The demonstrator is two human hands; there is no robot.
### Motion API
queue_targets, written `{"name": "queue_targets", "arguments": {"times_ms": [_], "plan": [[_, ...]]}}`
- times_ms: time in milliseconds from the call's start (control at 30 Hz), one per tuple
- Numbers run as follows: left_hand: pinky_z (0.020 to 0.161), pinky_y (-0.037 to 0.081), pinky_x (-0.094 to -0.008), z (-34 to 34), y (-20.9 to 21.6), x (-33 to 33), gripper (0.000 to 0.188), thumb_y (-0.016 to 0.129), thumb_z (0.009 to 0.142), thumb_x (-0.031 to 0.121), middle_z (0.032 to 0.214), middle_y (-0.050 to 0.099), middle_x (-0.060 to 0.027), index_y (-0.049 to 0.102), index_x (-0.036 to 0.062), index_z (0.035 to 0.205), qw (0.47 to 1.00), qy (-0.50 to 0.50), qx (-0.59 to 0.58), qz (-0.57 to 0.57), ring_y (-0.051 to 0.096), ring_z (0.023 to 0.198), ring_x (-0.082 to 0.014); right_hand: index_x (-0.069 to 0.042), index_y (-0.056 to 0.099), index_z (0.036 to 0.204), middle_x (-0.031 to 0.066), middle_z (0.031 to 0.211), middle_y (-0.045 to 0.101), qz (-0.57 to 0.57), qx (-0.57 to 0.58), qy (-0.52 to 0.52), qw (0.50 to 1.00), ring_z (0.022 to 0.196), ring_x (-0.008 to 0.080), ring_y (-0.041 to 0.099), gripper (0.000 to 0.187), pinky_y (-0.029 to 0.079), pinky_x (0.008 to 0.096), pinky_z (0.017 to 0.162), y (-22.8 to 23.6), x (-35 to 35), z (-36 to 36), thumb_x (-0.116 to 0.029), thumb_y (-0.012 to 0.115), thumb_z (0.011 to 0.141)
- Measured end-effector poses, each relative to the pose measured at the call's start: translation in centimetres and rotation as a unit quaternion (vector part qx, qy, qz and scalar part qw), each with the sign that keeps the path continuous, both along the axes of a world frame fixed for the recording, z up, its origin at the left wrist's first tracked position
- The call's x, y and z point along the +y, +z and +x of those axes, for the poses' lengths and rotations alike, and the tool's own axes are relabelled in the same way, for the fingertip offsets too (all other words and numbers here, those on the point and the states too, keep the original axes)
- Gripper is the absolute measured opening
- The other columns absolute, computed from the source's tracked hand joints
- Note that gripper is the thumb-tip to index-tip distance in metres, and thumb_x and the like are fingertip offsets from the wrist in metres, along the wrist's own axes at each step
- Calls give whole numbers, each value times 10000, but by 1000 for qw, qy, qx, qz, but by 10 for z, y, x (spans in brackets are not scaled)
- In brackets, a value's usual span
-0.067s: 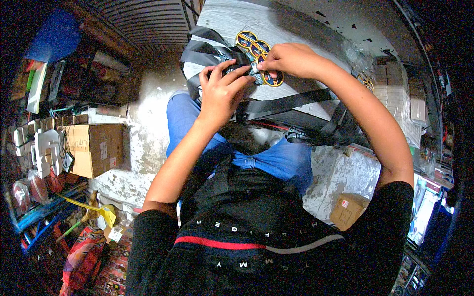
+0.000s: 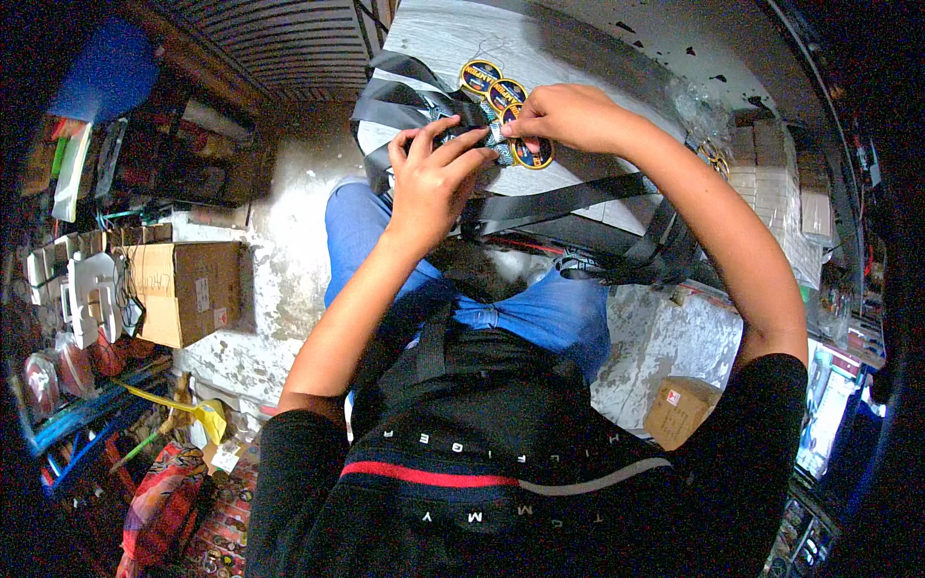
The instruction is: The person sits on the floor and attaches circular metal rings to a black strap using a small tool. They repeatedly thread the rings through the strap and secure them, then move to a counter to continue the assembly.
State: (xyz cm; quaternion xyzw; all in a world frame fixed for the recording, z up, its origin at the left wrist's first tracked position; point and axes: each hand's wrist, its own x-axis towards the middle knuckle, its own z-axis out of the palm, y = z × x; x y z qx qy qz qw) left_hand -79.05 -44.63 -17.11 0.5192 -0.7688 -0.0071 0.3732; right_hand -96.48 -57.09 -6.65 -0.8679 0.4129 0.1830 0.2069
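Several round medals (image 2: 481, 76) in dark blue with yellow rims lie in an overlapping row on the grey table. Black ribbons (image 2: 400, 65) with patterned ends run from them to the left, looping over the table's edge. My right hand (image 2: 559, 118) is closed in a pinch at the upper edge of a medal (image 2: 538, 155) near the row's close end; its fingertips partly cover it. Just left of it, my left hand (image 2: 438, 171) has its fingers spread, their tips resting on the patterned ribbon ends.
More black ribbons (image 2: 568, 200) trail along the near edge of the grey table (image 2: 588, 24) to the right, where gold medals (image 2: 715, 159) and stacked white boxes (image 2: 766, 178) stand. A cardboard box (image 2: 183, 292) is at left. My legs (image 2: 540, 323) are below the table edge.
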Motion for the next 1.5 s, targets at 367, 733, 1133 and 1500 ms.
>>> {"name": "queue_targets", "arguments": {"times_ms": [367,733,1133,1500], "plan": [[962,320,-481,0,2,0,270,692,741,147,1196,645,35,694,188,1007,1000,2,-9,5,515,1205,-251,-157,754,793,33,719,698,7,10,36,999,699,215,657,430,470,374,632,2,-5,1,-547,590,874],[981,307,-466,-1,3,2,242,682,775,150,1214,647,54,696,198,1012,1000,9,-8,13,513,1223,-242,-129,741,771,42,704,684,15,-18,62,998,674,206,634,474,462,357,637,-1,-7,-7,-557,572,888],[977,316,-442,-1,4,2,247,680,779,151,1219,643,75,701,220,1015,1000,13,-10,11,535,1156,-230,-129,745,786,56,760,699,-24,-11,36,999,752,235,657,546,489,370,718,14,-24,6,-625,536,877],[941,325,-455,-2,6,2,249,703,724,150,1240,576,-22,696,221,962,999,13,28,13,532,1095,-248,-139,748,729,87,773,712,-48,44,71,995,780,302,684,550,526,444,718,18,-24,20,-644,561,840]]}}
